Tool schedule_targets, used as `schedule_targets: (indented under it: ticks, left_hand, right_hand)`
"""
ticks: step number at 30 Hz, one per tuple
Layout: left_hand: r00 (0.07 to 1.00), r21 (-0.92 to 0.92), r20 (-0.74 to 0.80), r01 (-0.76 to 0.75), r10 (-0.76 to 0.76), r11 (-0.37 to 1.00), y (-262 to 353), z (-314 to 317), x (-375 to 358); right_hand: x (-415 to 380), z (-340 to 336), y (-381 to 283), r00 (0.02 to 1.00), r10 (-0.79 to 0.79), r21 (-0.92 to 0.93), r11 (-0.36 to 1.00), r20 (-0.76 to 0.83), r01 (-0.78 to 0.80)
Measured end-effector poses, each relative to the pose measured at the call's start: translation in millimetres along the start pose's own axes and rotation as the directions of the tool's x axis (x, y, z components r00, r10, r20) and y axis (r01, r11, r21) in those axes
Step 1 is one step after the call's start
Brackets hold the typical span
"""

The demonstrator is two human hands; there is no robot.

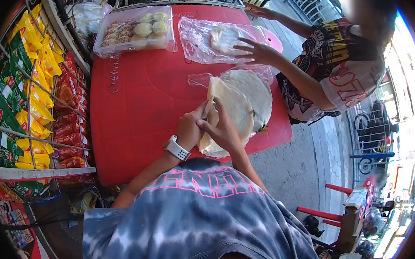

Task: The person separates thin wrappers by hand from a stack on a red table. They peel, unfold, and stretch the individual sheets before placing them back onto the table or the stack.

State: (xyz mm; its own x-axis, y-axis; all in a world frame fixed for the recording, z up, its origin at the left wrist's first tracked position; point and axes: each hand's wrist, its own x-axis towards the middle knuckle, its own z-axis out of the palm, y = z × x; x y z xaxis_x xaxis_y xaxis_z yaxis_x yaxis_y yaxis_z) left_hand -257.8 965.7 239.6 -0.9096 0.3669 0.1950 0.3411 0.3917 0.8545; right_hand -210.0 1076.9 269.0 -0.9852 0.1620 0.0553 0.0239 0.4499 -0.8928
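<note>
A red table (135,110) filled the middle of the frame. At its lower right edge lay a stack of flat round wrappers (244,101) on clear plastic. The left hand (191,128) and right hand (221,128), touching each other, pinched the top wrapper's near edge, lifting it. Upper right, another person's hand (257,50) pressed a plastic bag (207,41).

Red table (135,105) in front of me w/ a clear tub (134,32) of buns at far edge, bagged dough (223,37) beside it under another person's hand (259,51), snack packs (34,92) racked on my left, red chairs (336,207) lower right.
</note>
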Motion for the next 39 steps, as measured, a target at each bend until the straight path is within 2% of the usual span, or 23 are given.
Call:
schedule_targets:
  ticks: [2, 5, 8, 9, 11, 12, 13, 15, 16, 19, 21, 23, 26, 27, 29, 30, 32, 33, 35, 36, 39]
  left_hand:
    - [0.999, -0.040, -0.019, -0.034, 0.033, 0.999, 0, -6, 1]
    - [1.000, -0.009, -0.013, -0.002, 0.002, 1.000, 1, -11, 0]
    - [0.994, -0.105, -0.098, 0.029, -0.039, 0.994, -6, -13, -1]
    - [0.992, -0.107, -0.117, 0.033, -0.046, 0.994, -10, -13, -1]
    - [0.986, -0.114, -0.155, 0.042, -0.059, 0.993, -28, -11, 0]
    - [0.977, -0.202, -0.189, 0.061, -0.100, 0.977, -47, -6, 1]
    - [0.963, -0.334, -0.165, 0.151, -0.215, 0.930, -54, -9, 0]
    - [0.904, -0.570, -0.074, 0.308, -0.421, 0.762, -67, -16, -2]
    - [0.892, -0.589, -0.057, 0.333, -0.448, 0.737, -75, -19, -5]
    - [0.814, -0.697, 0.013, 0.424, -0.581, 0.578, -107, -20, -13]
    - [0.792, -0.690, -0.006, 0.439, -0.611, 0.575, -125, -27, -22]
    - [0.768, -0.709, -0.002, 0.451, -0.640, 0.543, -141, -40, -29]
    - [0.746, -0.563, -0.121, 0.491, -0.655, 0.664, -166, -62, -40]
    - [0.751, -0.543, -0.108, 0.505, -0.652, 0.671, -166, -64, -43]
    - [0.763, -0.499, -0.081, 0.526, -0.641, 0.689, -158, -74, -44]
    - [0.787, -0.592, -0.003, 0.496, -0.617, 0.635, -139, -77, -43]
    - [0.791, -0.792, 0.118, 0.439, -0.601, 0.423, -109, -84, -44]
    - [0.798, -0.863, 0.177, 0.407, -0.576, 0.299, -103, -85, -45]
    - [0.818, -0.863, 0.230, 0.421, -0.527, 0.278, -106, -88, -51]
    - [0.828, -0.874, 0.239, 0.411, -0.508, 0.259, -92, -95, -55]
    - [0.846, -0.877, 0.217, 0.388, -0.488, 0.283, -35, -132, -65]
  right_hand:
    - [5, 5, 0, 1.000, -0.015, -0.072, 0.997, 0.004, 0.015]
    - [4, 14, 1, 0.987, -0.107, -0.178, 0.980, -0.122, 0.085]
    - [5, 8, -2, 0.985, 0.031, -0.213, 0.975, -0.169, -0.067]
    - [9, 7, 20, 0.975, -0.050, -0.200, 0.980, -0.215, 0.006]
    - [12, -5, 22, 0.959, 0.073, -0.082, 0.992, -0.274, -0.099]
    - [15, -15, 31, 0.942, 0.137, 0.041, 0.991, -0.306, -0.131]
    - [15, -26, 38, 0.921, 0.202, 0.163, 0.974, -0.333, -0.155]
    - [8, -49, 42, 0.892, 0.266, 0.288, 0.943, -0.364, -0.164]
    - [5, -60, 47, 0.867, 0.294, 0.335, 0.929, -0.401, -0.160]
    - [-6, -91, 53, 0.775, 0.308, 0.419, 0.906, -0.552, -0.062]
    - [-21, -117, 40, 0.711, 0.220, 0.333, 0.943, -0.668, 0.022]
    - [-37, -146, 29, 0.601, 0.196, 0.264, 0.964, -0.775, 0.026]
    - [-66, -197, 13, 0.371, 0.063, 0.115, 0.986, -0.926, 0.121]
    - [-75, -210, -4, 0.298, 0.035, 0.076, 0.989, -0.954, 0.130]
    - [-89, -225, -31, 0.335, 0.011, 0.046, 0.994, -0.942, 0.097]
    - [-85, -221, -48, 0.330, -0.003, 0.007, 1.000, -0.944, 0.029]
    - [-76, -199, -77, 0.316, -0.032, -0.068, 0.992, -0.948, -0.105]
    - [-72, -192, -79, 0.341, -0.060, -0.101, 0.990, -0.938, -0.103]
    - [-61, -180, -82, 0.386, -0.118, -0.167, 0.981, -0.915, -0.095]
    - [-57, -170, -88, 0.402, -0.123, -0.168, 0.982, -0.907, -0.080]
    - [-52, -153, -91, 0.467, -0.108, -0.019, 0.982, -0.878, 0.190]
